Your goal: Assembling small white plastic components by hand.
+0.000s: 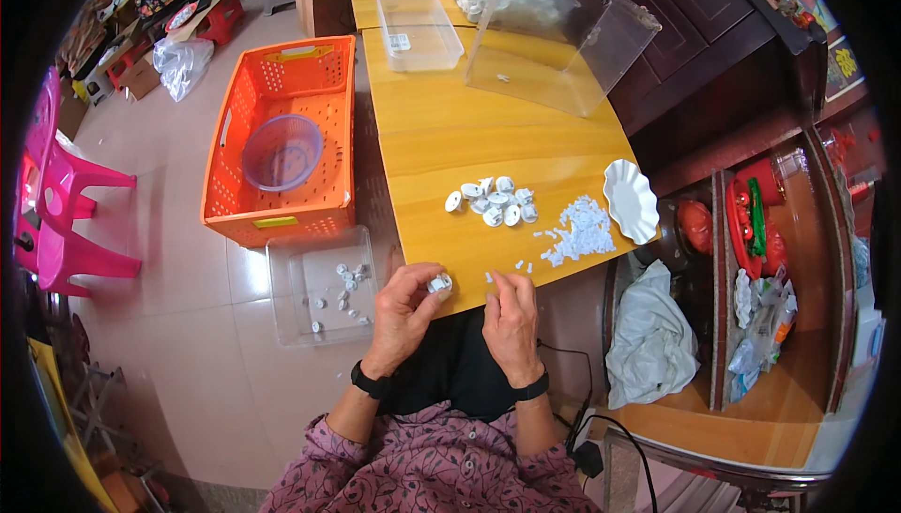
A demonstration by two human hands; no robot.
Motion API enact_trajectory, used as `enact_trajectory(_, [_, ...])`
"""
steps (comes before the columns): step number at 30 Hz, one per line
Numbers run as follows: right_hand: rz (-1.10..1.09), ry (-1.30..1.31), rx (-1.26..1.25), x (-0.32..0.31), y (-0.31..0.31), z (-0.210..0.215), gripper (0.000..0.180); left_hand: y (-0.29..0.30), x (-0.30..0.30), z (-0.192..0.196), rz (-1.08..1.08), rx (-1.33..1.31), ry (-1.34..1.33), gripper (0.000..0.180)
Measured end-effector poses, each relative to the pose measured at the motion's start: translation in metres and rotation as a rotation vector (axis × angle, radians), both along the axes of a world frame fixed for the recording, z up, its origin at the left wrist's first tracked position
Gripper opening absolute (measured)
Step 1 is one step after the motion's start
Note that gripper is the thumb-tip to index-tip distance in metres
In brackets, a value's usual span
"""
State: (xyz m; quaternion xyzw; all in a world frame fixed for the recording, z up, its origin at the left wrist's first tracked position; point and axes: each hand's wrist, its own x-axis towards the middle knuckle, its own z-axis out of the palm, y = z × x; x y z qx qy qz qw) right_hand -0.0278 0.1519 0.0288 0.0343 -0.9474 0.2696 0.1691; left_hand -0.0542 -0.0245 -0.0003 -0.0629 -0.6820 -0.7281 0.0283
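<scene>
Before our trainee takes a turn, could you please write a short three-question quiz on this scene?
1. Which hand holds a chunky white part?

2. True or false: the purple basin stands on the yellow table.

3. Which lies nearest the scalloped white dish?
(a) the clear rectangular tub
(b) the heap of small white pieces
(c) the pile of larger white parts

Key:
1. The left hand.
2. False; the purple basin sits inside the orange crate.
3. b
</scene>
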Motion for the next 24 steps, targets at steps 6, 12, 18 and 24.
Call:
enact_trajectory(6, [0.062,-0.048,0.09,0.006,0.0,0.01,0.034,-0.01,0.003,-0.001,-0.089,0.244,-0.163,0.031])
enact_trajectory(12, [0.113,-0.053,0.132,0.009,0.003,0.01,0.032,-0.017,0.006,0.007,-0.171,0.449,-0.257,0.035])
enact_trajectory(18, [0.123,-0.025,0.115,0.011,0.004,0.01,0.031,-0.022,0.01,0.011,-0.256,0.643,-0.369,0.037])
enact_trajectory(24, [0.111,0.103,0.11,0.012,0.009,-0.006,0.021,-0.016,0.015,0.008,-0.255,0.64,-0.346,0.036])
